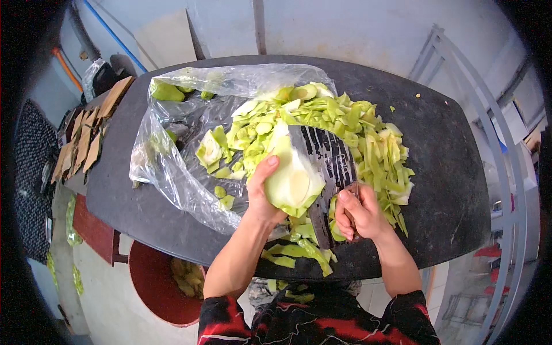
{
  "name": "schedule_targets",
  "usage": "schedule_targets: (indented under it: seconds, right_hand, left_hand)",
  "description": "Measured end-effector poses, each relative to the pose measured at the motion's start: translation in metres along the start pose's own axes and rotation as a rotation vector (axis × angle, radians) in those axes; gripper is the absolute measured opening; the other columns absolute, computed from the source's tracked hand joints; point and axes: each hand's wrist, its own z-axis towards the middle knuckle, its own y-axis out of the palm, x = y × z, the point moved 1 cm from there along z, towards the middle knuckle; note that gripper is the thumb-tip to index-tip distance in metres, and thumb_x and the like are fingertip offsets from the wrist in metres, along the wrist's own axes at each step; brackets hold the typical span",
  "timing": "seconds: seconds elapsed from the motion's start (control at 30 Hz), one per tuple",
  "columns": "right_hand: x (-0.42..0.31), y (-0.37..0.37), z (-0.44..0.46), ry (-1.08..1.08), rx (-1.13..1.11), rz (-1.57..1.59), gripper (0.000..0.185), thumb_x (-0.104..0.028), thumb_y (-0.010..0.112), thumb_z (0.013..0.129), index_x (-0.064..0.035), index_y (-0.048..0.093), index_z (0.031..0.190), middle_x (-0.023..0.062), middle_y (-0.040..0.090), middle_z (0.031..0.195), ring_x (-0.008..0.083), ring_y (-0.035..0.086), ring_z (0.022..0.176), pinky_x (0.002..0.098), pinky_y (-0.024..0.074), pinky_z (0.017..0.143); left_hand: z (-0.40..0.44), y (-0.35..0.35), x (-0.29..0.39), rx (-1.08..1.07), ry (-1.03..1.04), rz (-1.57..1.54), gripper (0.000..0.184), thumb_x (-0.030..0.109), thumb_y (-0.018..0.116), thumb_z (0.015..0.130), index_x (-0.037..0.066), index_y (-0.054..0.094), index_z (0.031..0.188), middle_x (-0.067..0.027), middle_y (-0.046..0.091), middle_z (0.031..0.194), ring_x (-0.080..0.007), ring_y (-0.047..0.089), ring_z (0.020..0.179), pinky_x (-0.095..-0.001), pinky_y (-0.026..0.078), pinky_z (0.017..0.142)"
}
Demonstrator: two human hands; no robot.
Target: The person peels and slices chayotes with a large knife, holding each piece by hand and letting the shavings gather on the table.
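My left hand (263, 195) is closed around a large pale green, partly peeled vegetable (290, 178), with its cut face up. In my right hand (362, 213) is the handle of a wide, dark cleaver (325, 155), whose blade is wet and streaked. The blade stands against the right side of the vegetable. Behind and to the right of both hands lies a broad heap of green peelings and slices (382, 155). More strips (299, 250) lie at the table's front edge, below the blade.
A clear plastic bag (172, 167) with whole green vegetables (167, 91) spreads over the left of the dark table (448, 201). A red bucket (155, 287) stands on the floor below. At the right is a grey metal frame (506, 149). Cardboard pieces (83, 144) are at the left.
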Motion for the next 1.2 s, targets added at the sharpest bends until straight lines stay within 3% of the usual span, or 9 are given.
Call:
schedule_targets:
  seconds: [0.47,0.57,0.77,0.87,1.03,1.2]
  right_hand:
    - [0.01,0.013,0.007,-0.026,0.041,0.072,0.055,-0.038,0.047,0.102,-0.0047,0.043,0.059,0.0026,0.043,0.045,0.0127,0.044,0.034,0.0274,0.0377,0.034]
    - [0.008,0.009,0.007,0.003,0.021,0.051,0.055,-0.038,0.046,0.103,-0.0047,0.043,0.059,0.0026,0.042,0.045,0.0128,0.045,0.034,0.0274,0.0378,0.034]
    - [0.01,0.017,0.009,0.014,0.058,0.098,0.054,-0.038,0.047,0.102,-0.0045,0.043,0.06,0.0034,0.042,0.046,0.0129,0.044,0.035,0.0277,0.0378,0.034]
    - [0.007,0.014,0.01,0.027,0.022,0.067,0.054,-0.038,0.047,0.102,-0.0048,0.042,0.06,0.0037,0.043,0.046,0.013,0.044,0.035,0.028,0.0384,0.034]
    - [0.011,0.024,0.011,0.03,0.093,0.127,0.051,-0.038,0.047,0.102,-0.0049,0.042,0.063,0.0038,0.042,0.047,0.013,0.043,0.035,0.0282,0.0388,0.034]
    - [0.015,0.022,0.013,0.015,0.021,0.086,0.049,-0.038,0.048,0.102,-0.0045,0.043,0.066,0.0038,0.042,0.047,0.0134,0.044,0.035,0.0284,0.039,0.034]
  left_hand:
    - [0.005,0.006,-0.002,-0.059,0.118,-0.115,0.076,0.042,0.063,0.082,0.005,0.039,0.144,-0.0121,0.056,0.127,-0.0243,0.059,0.109,-0.0373,0.048,0.096]
    - [0.002,0.004,-0.001,-0.041,0.053,-0.09,0.073,0.04,0.061,0.084,0.005,0.039,0.144,-0.0117,0.057,0.126,-0.0241,0.059,0.109,-0.0368,0.048,0.095]
    - [0.002,0.0,-0.004,-0.058,0.148,-0.114,0.07,0.039,0.058,0.086,0.006,0.039,0.144,-0.0115,0.059,0.122,-0.0237,0.061,0.104,-0.0366,0.05,0.091]
    - [0.001,-0.002,-0.002,0.037,0.036,-0.099,0.07,0.039,0.058,0.086,0.006,0.038,0.145,-0.0107,0.06,0.116,-0.0233,0.062,0.098,-0.0367,0.051,0.088]
    - [0.0,0.002,-0.005,-0.012,0.16,-0.135,0.067,0.043,0.059,0.085,0.007,0.045,0.139,-0.0115,0.063,0.116,-0.0245,0.063,0.098,-0.0387,0.052,0.088]
    - [0.001,-0.006,-0.004,0.019,0.109,-0.063,0.06,0.043,0.06,0.085,0.005,0.052,0.13,-0.0115,0.064,0.112,-0.0261,0.064,0.098,-0.04,0.052,0.088]
